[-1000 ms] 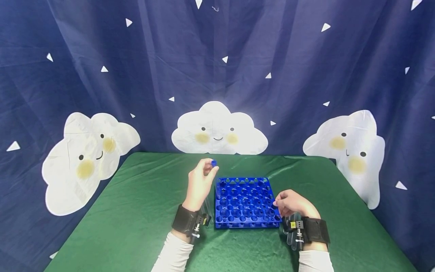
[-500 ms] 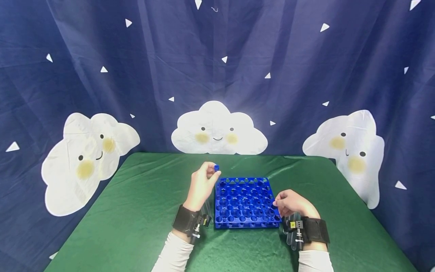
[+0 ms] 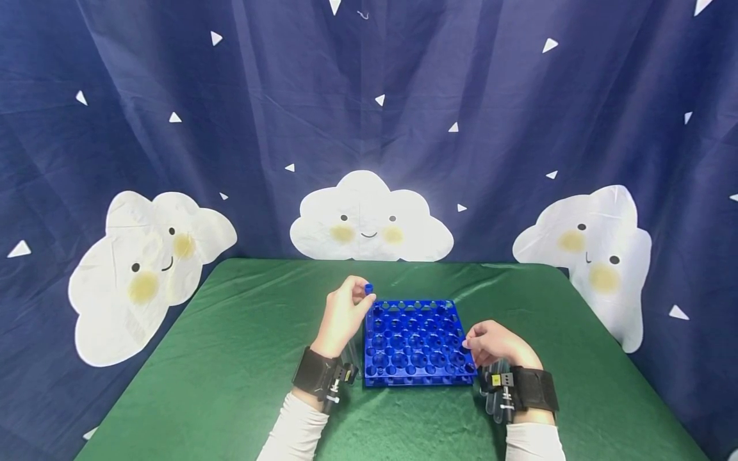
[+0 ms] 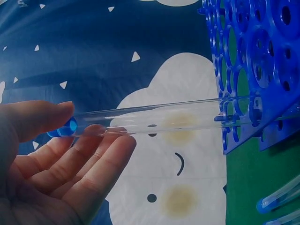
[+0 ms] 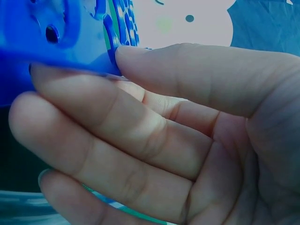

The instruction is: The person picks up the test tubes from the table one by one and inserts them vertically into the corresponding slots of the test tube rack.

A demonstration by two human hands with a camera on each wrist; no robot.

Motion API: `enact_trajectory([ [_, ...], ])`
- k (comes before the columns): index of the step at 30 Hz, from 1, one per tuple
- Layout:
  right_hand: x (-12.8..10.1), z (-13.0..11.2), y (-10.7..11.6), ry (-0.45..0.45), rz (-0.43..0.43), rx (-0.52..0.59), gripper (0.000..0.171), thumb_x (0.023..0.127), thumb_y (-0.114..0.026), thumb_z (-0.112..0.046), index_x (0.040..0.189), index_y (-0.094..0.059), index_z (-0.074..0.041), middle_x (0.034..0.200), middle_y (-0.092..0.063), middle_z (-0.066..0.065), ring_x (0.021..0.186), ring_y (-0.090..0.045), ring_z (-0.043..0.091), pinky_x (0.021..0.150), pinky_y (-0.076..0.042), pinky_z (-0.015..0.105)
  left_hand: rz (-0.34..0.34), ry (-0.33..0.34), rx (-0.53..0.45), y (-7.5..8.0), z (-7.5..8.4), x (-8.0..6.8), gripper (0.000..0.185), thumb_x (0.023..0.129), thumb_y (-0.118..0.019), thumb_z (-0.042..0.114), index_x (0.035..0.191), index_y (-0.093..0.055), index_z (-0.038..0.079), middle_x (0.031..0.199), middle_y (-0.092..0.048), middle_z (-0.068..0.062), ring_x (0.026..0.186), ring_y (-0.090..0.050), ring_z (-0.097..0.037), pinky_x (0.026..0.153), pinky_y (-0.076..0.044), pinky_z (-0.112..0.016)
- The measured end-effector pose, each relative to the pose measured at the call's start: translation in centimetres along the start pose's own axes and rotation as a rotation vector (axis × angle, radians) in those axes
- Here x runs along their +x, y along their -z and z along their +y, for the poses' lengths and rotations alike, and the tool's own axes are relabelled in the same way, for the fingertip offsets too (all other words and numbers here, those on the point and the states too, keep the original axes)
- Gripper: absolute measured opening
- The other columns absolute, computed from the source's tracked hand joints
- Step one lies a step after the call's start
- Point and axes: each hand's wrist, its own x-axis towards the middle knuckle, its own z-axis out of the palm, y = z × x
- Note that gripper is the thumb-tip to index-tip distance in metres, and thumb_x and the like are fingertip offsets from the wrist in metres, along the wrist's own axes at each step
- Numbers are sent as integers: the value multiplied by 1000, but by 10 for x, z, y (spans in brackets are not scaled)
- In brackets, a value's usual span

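My left hand [image 3: 341, 317] pinches a clear test tube [image 4: 154, 117] by its blue cap [image 3: 369, 289], at the far left corner of the blue test tube rack [image 3: 419, 379]. In the left wrist view the thumb presses on the cap and the fingers lie under the tube. The tube's far end runs into a hole at the rack's edge; how deep it sits I cannot tell. My right hand [image 3: 494, 341] grips the rack's right edge, the thumb on the top plate and fingers curled beneath, as the right wrist view shows.
Several clear tubes [image 3: 494, 406] lie on the green tablecloth [image 3: 230, 384] right of the rack, partly under the right wrist. More tubes [image 4: 281, 192] with blue caps lie at its left. A dark blue curtain [image 3: 369, 77] with white clouds hangs behind the table.
My left hand has moved slightly right and toward me, and the blue cap has come down to the rack's far left corner. The right hand holds its place on the rack.
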Motion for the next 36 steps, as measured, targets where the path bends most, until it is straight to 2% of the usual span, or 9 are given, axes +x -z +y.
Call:
enact_trajectory([
  [24,1,-1,0,-4,6,-9,15,92,-60,-13,87,-61,1,68,-62,6,65,-64,22,63,-58,39,-99,-19,21,6,6,-1,21,86,-73,17,98,-57,11,88,-68,-6,84,-69,-21,79,-58,-39],
  [32,0,-1,0,-10,8,-2,16,93,-60,-13,88,-61,1,68,-63,7,65,-64,22,64,-58,40,-177,34,4,10,3,0,34,84,-76,30,109,-57,15,101,-69,-6,91,-70,-21,80,-59,-40],
  [36,0,-1,0,-8,2,-6,16,93,-60,-13,87,-61,1,68,-63,7,66,-65,22,64,-58,40,-173,75,-32,17,-1,3,43,81,-78,37,113,-58,16,104,-71,-5,94,-70,-21,82,-59,-40],
])
